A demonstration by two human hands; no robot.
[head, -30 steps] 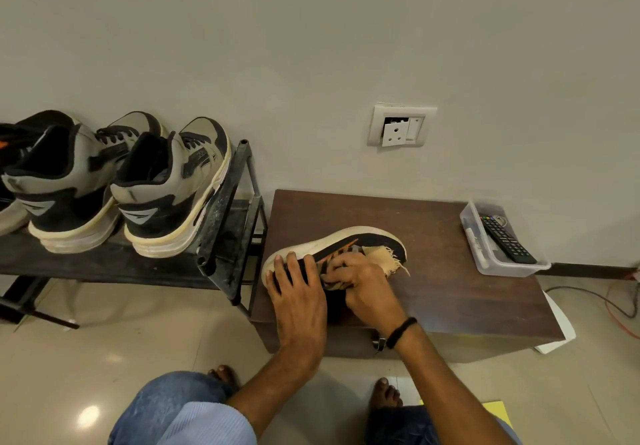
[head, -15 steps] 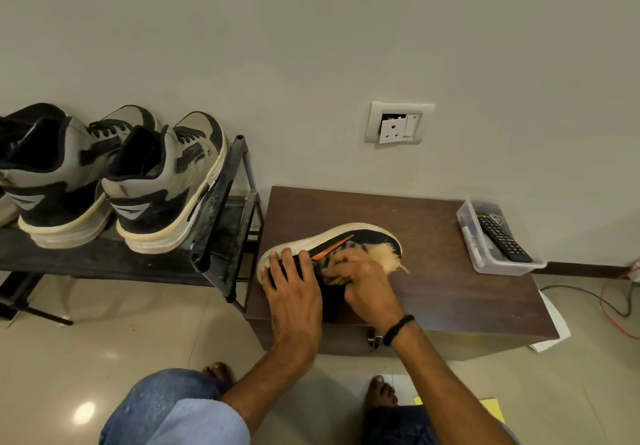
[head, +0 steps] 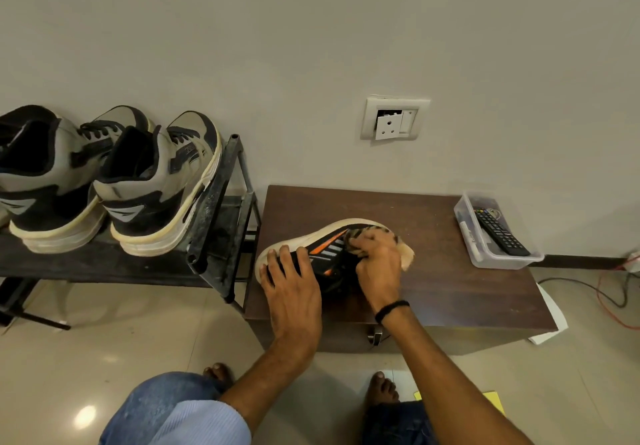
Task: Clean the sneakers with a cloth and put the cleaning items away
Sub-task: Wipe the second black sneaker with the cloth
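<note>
A black sneaker (head: 329, 248) with a cream sole and orange and white stripes lies on its side on the low brown table (head: 450, 288). My left hand (head: 292, 281) presses flat on its heel end, fingers straight. My right hand (head: 379, 264) grips a tan, fringed cloth (head: 406, 254) against the toe end of the shoe. Most of the cloth is hidden under my fingers.
A black metal shoe rack (head: 211, 236) stands left of the table and carries a pair of grey and black high-top sneakers (head: 156, 188). A clear plastic box (head: 498, 261) with a remote sits at the table's right back corner. Cables and papers lie on the floor to the right.
My right hand has slid the cloth along the shoe toward the toe, uncovering the orange and white stripes. My left hand stays on the heel end.
</note>
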